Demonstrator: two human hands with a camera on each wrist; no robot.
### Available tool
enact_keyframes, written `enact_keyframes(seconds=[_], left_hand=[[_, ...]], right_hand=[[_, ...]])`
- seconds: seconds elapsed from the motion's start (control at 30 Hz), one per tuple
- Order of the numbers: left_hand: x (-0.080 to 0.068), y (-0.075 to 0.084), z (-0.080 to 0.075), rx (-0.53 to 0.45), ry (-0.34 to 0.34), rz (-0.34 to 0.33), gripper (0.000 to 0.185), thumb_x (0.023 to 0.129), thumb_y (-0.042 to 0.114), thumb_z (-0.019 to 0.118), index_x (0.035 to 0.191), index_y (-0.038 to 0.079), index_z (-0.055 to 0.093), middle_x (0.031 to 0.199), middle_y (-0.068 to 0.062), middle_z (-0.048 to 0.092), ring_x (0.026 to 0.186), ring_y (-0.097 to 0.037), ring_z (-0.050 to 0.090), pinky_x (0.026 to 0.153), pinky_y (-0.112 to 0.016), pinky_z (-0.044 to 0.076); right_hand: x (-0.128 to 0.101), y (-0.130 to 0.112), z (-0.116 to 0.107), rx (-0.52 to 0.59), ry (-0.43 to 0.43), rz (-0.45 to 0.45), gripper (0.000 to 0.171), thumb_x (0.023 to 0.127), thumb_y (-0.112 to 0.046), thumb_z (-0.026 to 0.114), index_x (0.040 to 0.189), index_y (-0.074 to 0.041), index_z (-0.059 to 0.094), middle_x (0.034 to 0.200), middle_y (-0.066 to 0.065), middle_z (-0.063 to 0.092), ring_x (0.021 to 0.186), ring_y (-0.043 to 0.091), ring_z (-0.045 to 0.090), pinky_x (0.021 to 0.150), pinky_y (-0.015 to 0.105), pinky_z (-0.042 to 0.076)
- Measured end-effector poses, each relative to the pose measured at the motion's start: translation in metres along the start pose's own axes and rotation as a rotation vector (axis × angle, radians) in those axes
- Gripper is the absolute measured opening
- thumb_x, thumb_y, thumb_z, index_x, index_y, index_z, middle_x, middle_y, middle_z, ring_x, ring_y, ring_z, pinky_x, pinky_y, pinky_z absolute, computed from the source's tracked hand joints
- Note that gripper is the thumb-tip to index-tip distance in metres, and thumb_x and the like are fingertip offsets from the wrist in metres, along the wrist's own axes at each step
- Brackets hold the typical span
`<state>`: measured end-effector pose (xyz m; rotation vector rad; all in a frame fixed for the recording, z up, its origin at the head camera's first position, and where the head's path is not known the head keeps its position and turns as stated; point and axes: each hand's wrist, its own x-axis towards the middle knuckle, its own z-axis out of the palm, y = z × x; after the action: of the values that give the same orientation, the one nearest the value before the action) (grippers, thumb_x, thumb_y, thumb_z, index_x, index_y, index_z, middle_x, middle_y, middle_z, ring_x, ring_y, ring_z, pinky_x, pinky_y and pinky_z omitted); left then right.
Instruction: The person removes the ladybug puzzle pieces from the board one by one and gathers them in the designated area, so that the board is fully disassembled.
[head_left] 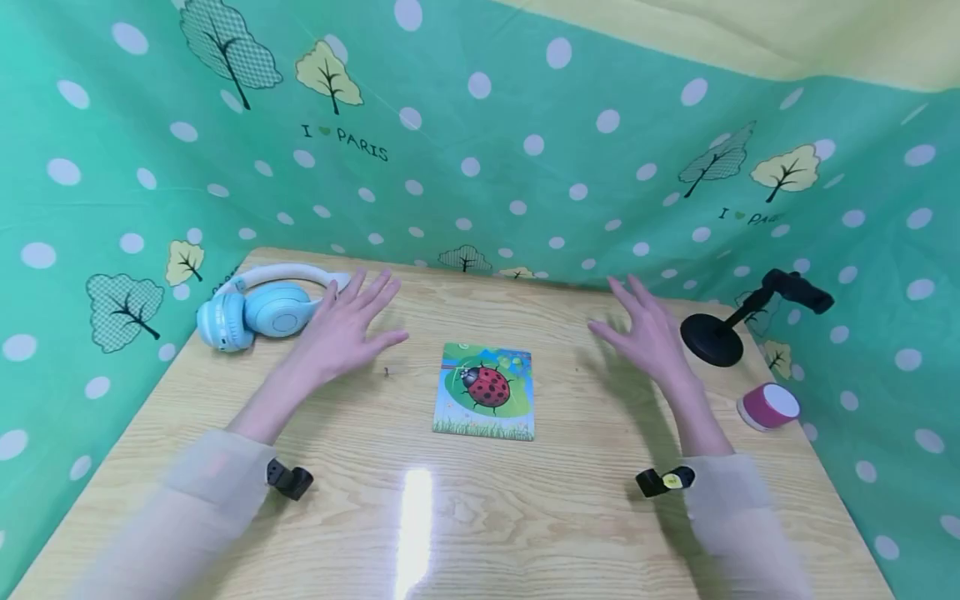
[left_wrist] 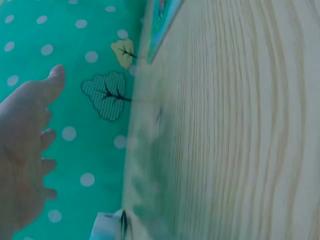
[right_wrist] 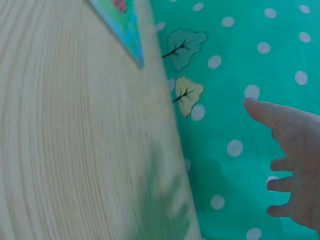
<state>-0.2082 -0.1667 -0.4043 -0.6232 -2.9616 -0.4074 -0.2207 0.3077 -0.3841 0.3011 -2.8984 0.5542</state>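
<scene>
Flat on the middle of the table lies a square ladybug picture puzzle (head_left: 486, 392), green and blue with a red spotted beetle. My left hand (head_left: 348, 325) hovers over the table to its left, fingers spread and holding nothing; in the head view it overlaps the edge of the blue headphones (head_left: 277, 310). To the right of the picture, my right hand (head_left: 641, 333) is also raised with fingers apart and nothing in it. In the left wrist view the left hand (left_wrist: 22, 155) shows thumb and fingertips against the cloth. The right wrist view shows the right hand (right_wrist: 295, 155) likewise.
A black stand (head_left: 716, 337) with an angled arm is at the right, behind a small pink-and-white cylinder (head_left: 768, 407). Green polka-dot cloth (head_left: 517, 167) walls the back and both sides of the wooden table (head_left: 525, 517). Each wrist wears a small black camera.
</scene>
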Motion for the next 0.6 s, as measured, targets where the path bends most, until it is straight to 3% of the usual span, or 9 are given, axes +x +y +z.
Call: enact_keyframes(seconds=[0.17,0.37,0.6], left_hand=[[0.004,0.015,0.009,-0.073,0.000,0.006,0.085,0.100,0.069,0.045,0.166,0.030,0.010,0.175,-0.002,0.011,0.163,-0.037,0.004,0.130,-0.064,-0.001],[0.007,0.034,0.020,-0.130,-0.041,0.026,0.085,0.100,0.068,0.046,0.166,0.030,0.008,0.175,0.004,0.003,0.163,-0.036,0.003,0.130,-0.062,0.000],[0.010,0.055,0.031,-0.172,-0.093,0.089,0.086,0.099,0.064,0.053,0.166,0.032,0.010,0.175,0.005,0.006,0.163,-0.034,0.003,0.131,-0.062,0.003]], right_hand=[[-0.002,-0.011,0.008,0.149,0.017,0.008,0.083,0.094,-0.050,0.071,0.163,-0.026,0.031,0.169,0.019,0.031,0.153,0.049,0.029,0.117,0.076,0.027],[-0.008,-0.025,0.020,0.279,0.022,-0.027,0.079,0.093,-0.041,0.075,0.161,-0.026,0.037,0.164,0.016,0.041,0.151,0.044,0.037,0.121,0.068,0.031],[-0.019,-0.045,0.028,0.387,-0.087,-0.059,0.077,0.094,-0.034,0.077,0.160,-0.023,0.039,0.162,0.013,0.045,0.140,0.038,0.052,0.117,0.059,0.043]])
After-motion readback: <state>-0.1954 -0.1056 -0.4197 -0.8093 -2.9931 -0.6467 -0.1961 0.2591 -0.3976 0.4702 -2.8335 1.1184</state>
